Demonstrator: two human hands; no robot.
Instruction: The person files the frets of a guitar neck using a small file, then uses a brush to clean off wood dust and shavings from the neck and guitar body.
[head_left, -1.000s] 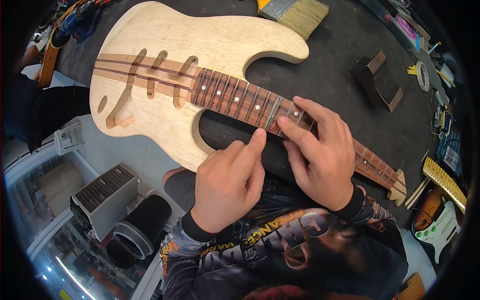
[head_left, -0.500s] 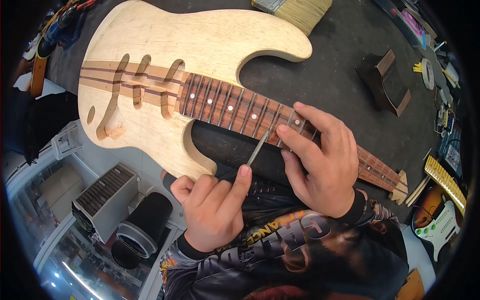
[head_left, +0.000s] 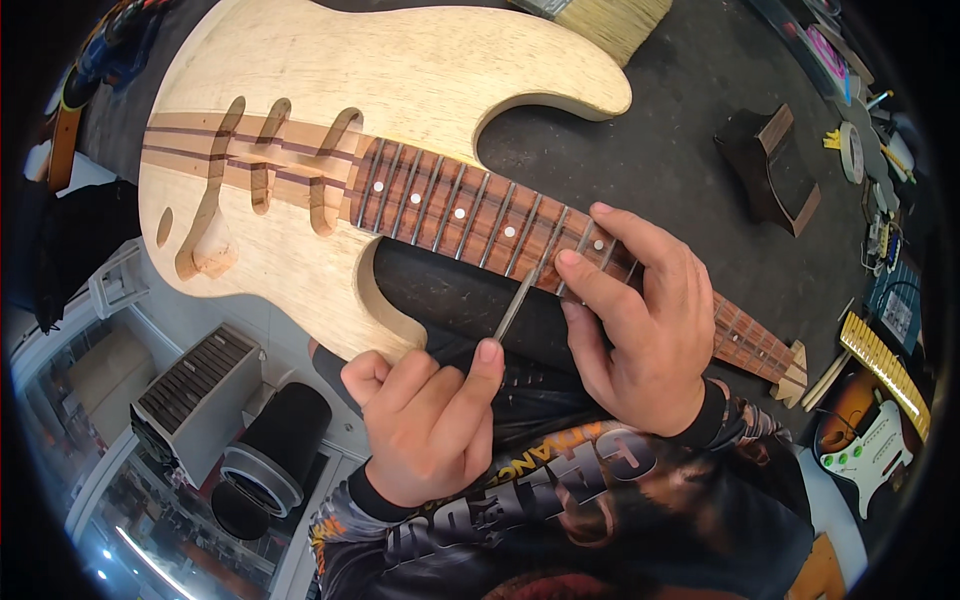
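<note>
An unfinished pale wood guitar body (head_left: 420, 70) with routed slots lies on the dark work surface, its dark red-brown fretboard (head_left: 450, 215) running diagonally to the right. My left hand (head_left: 420, 425), fingers curled, grips a thin metal rod (head_left: 515, 305) below the neck. The rod's upper end crosses onto the frets beside my right index finger. My right hand (head_left: 640, 330) holds the neck, fingertips pressed on the fretboard near a white dot inlay and thumb at its near edge. The small pale headstock (head_left: 793, 370) shows beyond my right hand.
A wide brush (head_left: 610, 25) lies above the body, a dark curved block (head_left: 770, 170) and a tape roll (head_left: 850, 155) to the right. A sunburst guitar with white pickguard (head_left: 870, 450) stands lower right. Below left are a bin (head_left: 285, 430), a slotted box (head_left: 200, 375) and a glass case.
My left hand has drawn down and left from the fretboard, exposing the metal rod, which spans from its fingers to the frets. The guitar body has shifted slightly left in view.
</note>
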